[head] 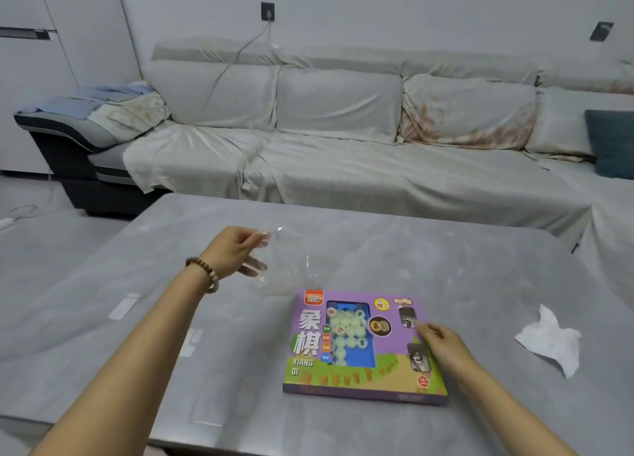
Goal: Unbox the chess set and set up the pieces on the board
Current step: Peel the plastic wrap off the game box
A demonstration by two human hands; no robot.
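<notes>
Grey walls and a long sofa [343, 153] draped in pale, wrinkled cloth fill the background, with a dark wall socket [267, 11] above it and a teal cushion [614, 143] cut off at the right edge. In front stands a wide grey stone-look table [446, 256], its near edge running out of view. Right of centre on the table lies a flat purple cardboard chess-set box [360, 349], closed, printed with large white Chinese characters and the words "XIANG QI". Through a window in its lid, round pale-green pieces [346, 328] show in a blue tray; their markings are too blurred to read. The left hand [240, 249], with a brown beaded bracelet [206, 272] on its wrist, is raised above the table just beyond the box's far left corner. Its thumb and fingers are closed in a pinch on a sheet of clear, crinkled plastic wrap [288, 260]. The wrap is nearly invisible, and its outline is hard to trace against the table. The right hand [442, 342] rests on the box's right edge with fingers bent, hiding part of the lid; whether it grips the edge cannot be told. A crumpled white tissue [549, 339] lies to the right, apart from the box.
</notes>
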